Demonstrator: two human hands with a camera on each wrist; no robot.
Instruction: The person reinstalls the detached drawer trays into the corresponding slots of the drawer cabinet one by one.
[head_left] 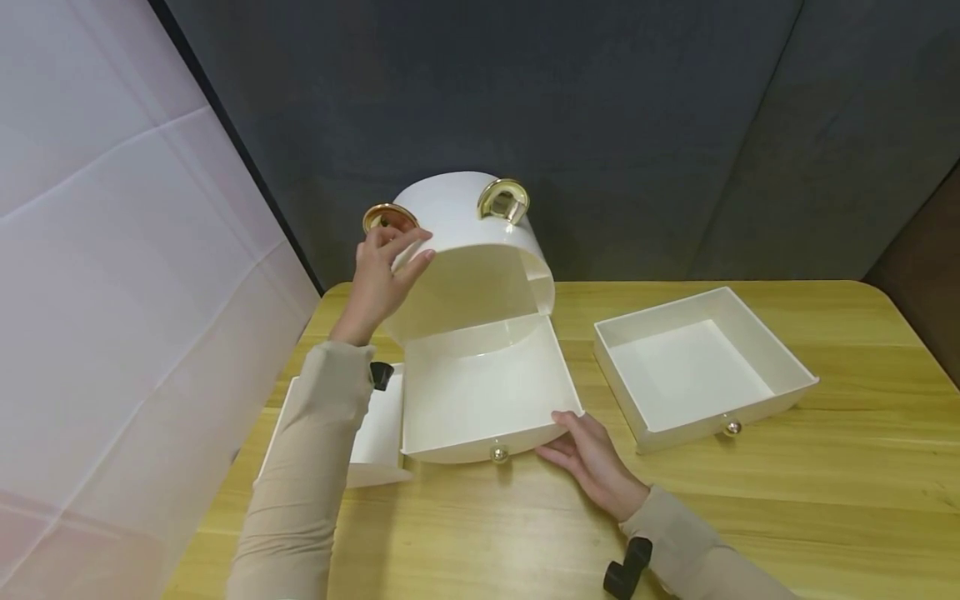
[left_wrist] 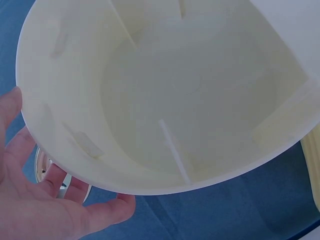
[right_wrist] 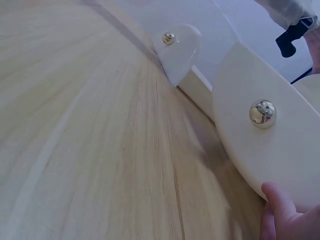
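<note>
Right hand [head_left: 592, 462] at front of cream drawer, left hand on tilted shell.

Nearest, right hand is lying on the wooden table [head_left: 825, 500], fingers nearly straight and touching the right front corner of the middle drawer [head_left: 483, 387], just beside its gold ball knob [head_left: 498, 454]; not gripping. That drawer is sitting partly under the tilted round cabinet shell [head_left: 472, 250]. Left hand [head_left: 378, 275] is holding the shell's open rim, thumb and fingers curling round the edge, tipping its hollow inside toward the camera; two gold fittings [head_left: 504, 200] are showing on its outside. A second drawer [head_left: 701, 367] is lying apart to the right, a third [head_left: 375, 433] mostly hiding under the left sleeve. Behind everything, a grey backdrop [head_left: 600, 108] is standing.
</note>
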